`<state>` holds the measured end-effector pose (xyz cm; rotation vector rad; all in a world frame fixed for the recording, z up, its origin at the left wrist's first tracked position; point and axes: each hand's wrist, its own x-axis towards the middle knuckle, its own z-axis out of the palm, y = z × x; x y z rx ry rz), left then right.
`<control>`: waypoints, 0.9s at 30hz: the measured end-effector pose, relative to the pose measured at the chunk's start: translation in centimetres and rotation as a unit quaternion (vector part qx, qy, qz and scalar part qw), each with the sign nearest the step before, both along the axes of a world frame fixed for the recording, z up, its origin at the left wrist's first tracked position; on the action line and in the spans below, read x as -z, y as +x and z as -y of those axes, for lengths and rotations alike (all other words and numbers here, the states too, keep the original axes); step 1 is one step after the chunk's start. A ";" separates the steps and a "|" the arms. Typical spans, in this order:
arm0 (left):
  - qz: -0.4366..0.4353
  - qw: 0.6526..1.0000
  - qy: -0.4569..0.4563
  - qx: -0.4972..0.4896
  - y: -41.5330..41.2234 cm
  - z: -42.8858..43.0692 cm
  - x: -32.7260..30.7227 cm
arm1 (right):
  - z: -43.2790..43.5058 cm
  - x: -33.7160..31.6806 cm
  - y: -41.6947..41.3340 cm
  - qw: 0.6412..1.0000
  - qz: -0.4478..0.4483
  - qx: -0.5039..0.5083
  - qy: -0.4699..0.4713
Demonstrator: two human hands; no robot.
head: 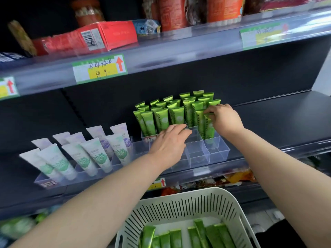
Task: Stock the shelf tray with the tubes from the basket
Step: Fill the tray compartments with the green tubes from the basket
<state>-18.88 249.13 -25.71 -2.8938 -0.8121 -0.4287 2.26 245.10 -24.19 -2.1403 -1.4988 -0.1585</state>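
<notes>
Soft, even light is coming from the front, and glare is washing along the clear shelf edge (179,47). The top left corner is sitting in deep shadow. The green tubes (179,113) are reading sharp, blur is smearing the lower-left packets (16,228), and the wide lens is bending the shelf lines.

I reach both bare arms forward, and my forearms come in from the lower left and the right and draw toward each other. My left hand (170,142) lies palm down with a straight wrist, its fingers stretched out together, pointing to the right and holding nothing. My right hand (226,120) is higher and a little further forward, its back toward me, with thumb and fingertips (212,109) pinching the top edge of a green tube (208,130). The hands are near each other but apart.
</notes>
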 end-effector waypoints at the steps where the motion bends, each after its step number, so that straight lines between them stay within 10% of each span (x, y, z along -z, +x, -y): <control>1: -0.001 1.000 0.000 0.001 -0.1 0.1 -0.1 | 0.2 0.0 -0.2 1.000 0.011 0.004 0.007; 13: 0.004 1.000 -0.016 -0.002 -1.9 3.7 0.9 | 5.2 1.8 -4.4 0.992 0.108 -0.030 0.051; 27: -0.049 0.984 -0.155 -0.077 -9.5 8.5 12.4 | 12.6 14.8 -12.5 0.984 0.048 -0.113 -0.129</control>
